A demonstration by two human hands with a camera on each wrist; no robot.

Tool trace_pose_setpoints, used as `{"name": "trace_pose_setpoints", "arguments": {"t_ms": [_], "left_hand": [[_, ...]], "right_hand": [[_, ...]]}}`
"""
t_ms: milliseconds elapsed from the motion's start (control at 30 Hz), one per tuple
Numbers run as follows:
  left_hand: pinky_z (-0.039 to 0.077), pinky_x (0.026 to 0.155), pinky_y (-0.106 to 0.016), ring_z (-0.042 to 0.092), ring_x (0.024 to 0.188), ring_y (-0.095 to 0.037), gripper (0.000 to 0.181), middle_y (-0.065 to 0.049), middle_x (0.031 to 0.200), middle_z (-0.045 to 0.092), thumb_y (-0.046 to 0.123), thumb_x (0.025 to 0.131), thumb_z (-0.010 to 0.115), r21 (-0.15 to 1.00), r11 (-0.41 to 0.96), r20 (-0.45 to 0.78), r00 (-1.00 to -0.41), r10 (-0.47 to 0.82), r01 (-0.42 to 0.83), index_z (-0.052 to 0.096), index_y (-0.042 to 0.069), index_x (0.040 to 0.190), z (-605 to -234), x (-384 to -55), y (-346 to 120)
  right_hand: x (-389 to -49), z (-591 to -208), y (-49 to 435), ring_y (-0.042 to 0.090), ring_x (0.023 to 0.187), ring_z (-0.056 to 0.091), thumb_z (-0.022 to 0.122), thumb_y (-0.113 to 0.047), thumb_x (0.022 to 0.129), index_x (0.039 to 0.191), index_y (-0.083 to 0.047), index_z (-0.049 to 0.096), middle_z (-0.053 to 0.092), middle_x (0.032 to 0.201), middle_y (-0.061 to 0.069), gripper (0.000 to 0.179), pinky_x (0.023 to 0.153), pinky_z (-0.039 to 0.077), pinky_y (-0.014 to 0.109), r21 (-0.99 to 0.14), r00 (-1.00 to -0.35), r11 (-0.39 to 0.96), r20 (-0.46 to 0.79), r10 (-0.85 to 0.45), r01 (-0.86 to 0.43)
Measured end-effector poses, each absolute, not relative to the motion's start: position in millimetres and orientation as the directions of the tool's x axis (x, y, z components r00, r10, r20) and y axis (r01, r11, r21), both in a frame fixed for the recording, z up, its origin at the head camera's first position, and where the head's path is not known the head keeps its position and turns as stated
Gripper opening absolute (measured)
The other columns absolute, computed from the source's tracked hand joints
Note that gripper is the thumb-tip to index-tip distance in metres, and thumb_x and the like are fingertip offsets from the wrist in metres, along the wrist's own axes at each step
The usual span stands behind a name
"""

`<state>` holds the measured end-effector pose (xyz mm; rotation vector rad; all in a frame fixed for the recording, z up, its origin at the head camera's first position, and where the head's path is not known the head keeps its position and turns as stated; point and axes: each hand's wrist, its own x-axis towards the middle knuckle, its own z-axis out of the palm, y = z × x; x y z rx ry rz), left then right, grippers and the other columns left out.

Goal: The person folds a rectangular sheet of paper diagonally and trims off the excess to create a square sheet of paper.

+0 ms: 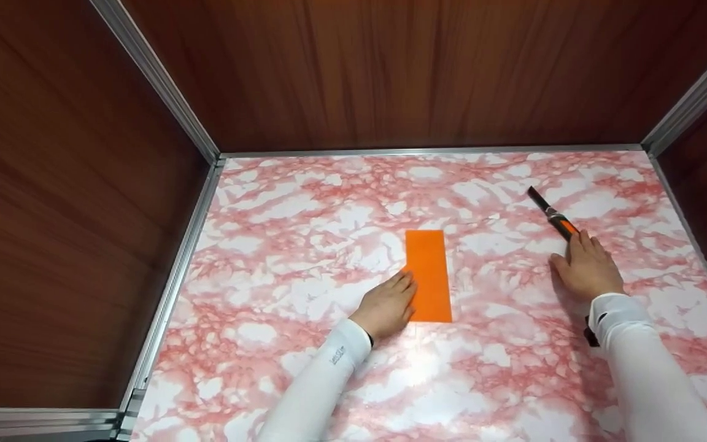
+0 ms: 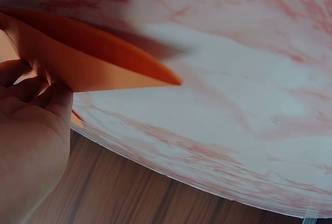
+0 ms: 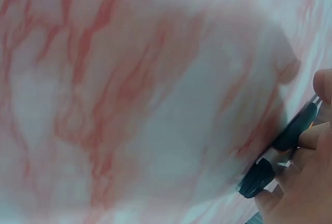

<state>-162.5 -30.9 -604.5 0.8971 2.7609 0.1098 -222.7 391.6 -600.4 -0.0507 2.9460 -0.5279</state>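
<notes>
An orange rectangular sheet of paper [image 1: 432, 276] lies near the middle of the table. At its left edge is my left hand [image 1: 385, 304], the fingers over the edge. In the left wrist view the fingers grip the orange sheet [image 2: 88, 58], which is creased there and bulges into a curved fold. On the right, a slim black-and-orange tool [image 1: 553, 215] with a silver collar slants away to the upper left. My right hand [image 1: 591, 270] covers its near end. In the right wrist view, fingers curl over the dark tool [image 3: 298, 130]; its exact kind cannot be made out.
A red-and-white marbled tabletop [image 1: 304, 245] spreads under both hands. Brown wood-grain panels [image 1: 378, 80] stand behind and at the sides. Metal rails [image 1: 169, 288] run along the table's left and back edges.
</notes>
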Motion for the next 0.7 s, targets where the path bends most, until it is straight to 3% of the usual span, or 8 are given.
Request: {"name": "trace_pose_setpoints", "arguments": {"t_ms": [333, 700], "left_hand": [[0.015, 0.115, -0.03, 0.015, 0.146, -0.02, 0.058, -0.005, 0.159, 0.022, 0.039, 0.103, 0.043, 0.154, 0.807, -0.189, -0.785, 0.591, 0.57, 0.033, 0.011, 0.152, -605, -164, -31], [0.013, 0.115, -0.029, 0.015, 0.146, -0.02, 0.058, -0.006, 0.159, 0.022, 0.04, 0.103, 0.042, 0.145, 0.809, -0.206, -0.782, 0.588, 0.57, 0.033, 0.01, 0.152, -605, -163, -30]], "right_hand": [[-200, -606, 366, 0.055, 0.135, 0.017, 0.043, -0.036, 0.103, 0.147, 0.014, 0.023, 0.018, 0.151, 0.036, 0.07, 0.105, 0.015, 0.067, -0.327, -0.995, 0.941, -0.031, -0.098, -0.083], [-159, -595, 326, 0.052, 0.135, 0.023, 0.047, -0.031, 0.102, 0.147, 0.013, 0.027, 0.024, 0.15, 0.034, 0.066, 0.106, 0.019, 0.062, -0.323, -0.981, 0.934, -0.07, -0.181, -0.149]]}}
